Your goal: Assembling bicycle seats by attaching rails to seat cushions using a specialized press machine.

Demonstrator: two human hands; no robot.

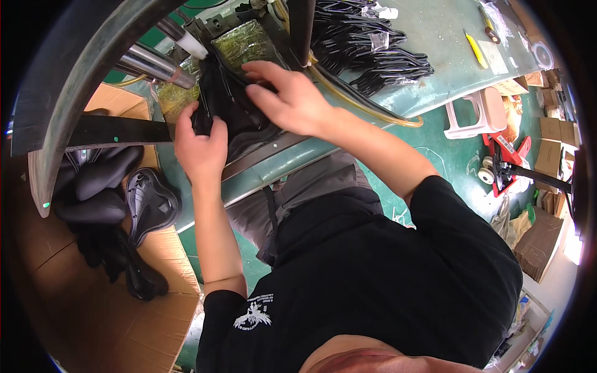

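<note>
An upside-down black bicycle saddle (pixel 239 121) lies on the machine bed, its thin metal rails showing on the underside. Its narrow end points away, beneath the white-tipped metal rod (pixel 194 46). My left hand (pixel 202 146) grips the saddle's left edge between thumb and fingers. Over the right side, my right hand (pixel 289 99) has its fingers apart and rests against the saddle. Part of the saddle is hidden under that hand. A thick metal cylinder (pixel 155 65) points toward the saddle from the left.
An open cardboard box (pixel 171 261) with several black saddles (pixel 102 205) stands at left. Bundled black saddle rails (pixel 373 46) lie on the green table (pixel 435 81), near a yellow knife (pixel 476 50). A pink stool (pixel 476 112) and red pallet jack (pixel 507 158) are at right.
</note>
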